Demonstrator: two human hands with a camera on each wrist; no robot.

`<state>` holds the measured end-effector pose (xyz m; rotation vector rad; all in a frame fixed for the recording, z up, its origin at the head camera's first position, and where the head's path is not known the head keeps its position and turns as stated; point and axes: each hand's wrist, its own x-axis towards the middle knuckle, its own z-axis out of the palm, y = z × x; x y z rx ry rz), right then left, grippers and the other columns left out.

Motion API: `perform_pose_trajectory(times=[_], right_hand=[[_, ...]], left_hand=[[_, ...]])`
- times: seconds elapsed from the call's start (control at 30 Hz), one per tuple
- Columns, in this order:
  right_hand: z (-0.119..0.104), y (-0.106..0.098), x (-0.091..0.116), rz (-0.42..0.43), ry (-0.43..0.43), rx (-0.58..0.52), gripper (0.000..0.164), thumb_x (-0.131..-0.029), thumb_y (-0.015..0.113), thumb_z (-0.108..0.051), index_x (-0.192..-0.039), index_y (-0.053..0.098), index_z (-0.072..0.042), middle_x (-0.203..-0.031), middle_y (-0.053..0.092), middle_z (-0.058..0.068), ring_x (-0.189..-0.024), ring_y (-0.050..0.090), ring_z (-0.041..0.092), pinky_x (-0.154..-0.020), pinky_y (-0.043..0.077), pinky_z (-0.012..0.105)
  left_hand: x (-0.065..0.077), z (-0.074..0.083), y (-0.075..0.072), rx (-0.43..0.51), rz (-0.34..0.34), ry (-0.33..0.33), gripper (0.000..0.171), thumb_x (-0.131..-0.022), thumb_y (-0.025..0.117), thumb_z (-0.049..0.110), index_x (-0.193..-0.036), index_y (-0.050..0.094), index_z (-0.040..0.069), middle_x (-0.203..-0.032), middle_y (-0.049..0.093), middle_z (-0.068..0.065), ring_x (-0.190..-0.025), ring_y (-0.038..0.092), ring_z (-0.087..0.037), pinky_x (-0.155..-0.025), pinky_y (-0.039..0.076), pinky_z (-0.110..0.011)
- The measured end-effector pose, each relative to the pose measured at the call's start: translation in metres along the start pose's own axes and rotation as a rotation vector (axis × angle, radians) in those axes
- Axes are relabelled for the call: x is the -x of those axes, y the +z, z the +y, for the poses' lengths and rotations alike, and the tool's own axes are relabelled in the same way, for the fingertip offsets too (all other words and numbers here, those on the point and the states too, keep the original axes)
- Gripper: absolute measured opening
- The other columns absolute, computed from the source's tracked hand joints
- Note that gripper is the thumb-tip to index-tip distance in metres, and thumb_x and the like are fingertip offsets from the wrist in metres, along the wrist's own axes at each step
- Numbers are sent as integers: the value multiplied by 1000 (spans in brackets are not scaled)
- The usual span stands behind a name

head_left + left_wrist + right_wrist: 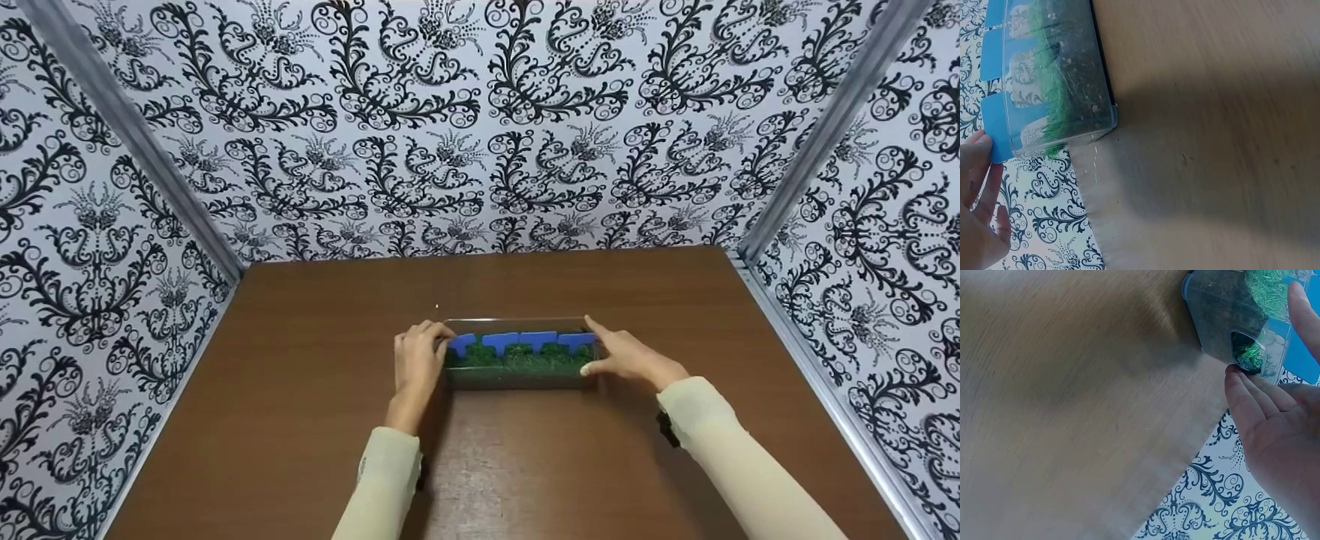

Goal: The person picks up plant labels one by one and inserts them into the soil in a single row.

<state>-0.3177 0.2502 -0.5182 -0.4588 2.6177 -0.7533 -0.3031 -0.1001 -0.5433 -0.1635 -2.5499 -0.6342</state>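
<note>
A clear plastic box (517,380) sits on the brown table, with dark soil-like fill (1079,67) and green grass (525,358) inside. Several blue T-shaped plant labels (501,344) stand in a row in the grass, their tops above the rim. At the box's left end my left hand (418,356) pinches the leftmost blue label (997,121) by its outer edge; part of the grip is hidden. My right hand (634,356) is at the other end, fingers straight and touching the end wall, thumb spread toward the front.
The brown wooden table (300,420) extends around the box. Patterned black-and-white panels (450,135) rise behind and at both sides. Grey metal rails (832,127) run along the corners and the table's side edges.
</note>
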Motion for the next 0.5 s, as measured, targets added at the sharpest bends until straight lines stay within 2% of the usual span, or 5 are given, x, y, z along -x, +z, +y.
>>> perform_pose_trajectory(times=[0.27,0.4,0.5], right_hand=[[2,-2,4,-1,-3,-1,102,-89,73,-40,-160,8,-7,-161,24,28,-146,26,50,-115,27,65],[5,-14,10,45,-15,-14,110,-87,74,-46,-160,2,-7,-164,12,25,-148,18,52,-118,19,64],[4,-25,14,117,-40,-13,115,-86,73,-51,-160,-2,-6,-167,2,21,-151,10,47,-121,12,61]], left_hand=[[3,3,-2,48,13,41,6,-86,77,20,-91,74,21,-96,74,3,-95,68,-23,-92,47,-49],[-3,5,-5,65,48,45,12,-86,78,21,-97,74,21,-97,74,2,-96,68,-23,-94,48,-50],[-10,10,-9,60,53,48,22,-86,77,23,-107,73,20,-109,73,1,-106,66,-24,-99,47,-50]])
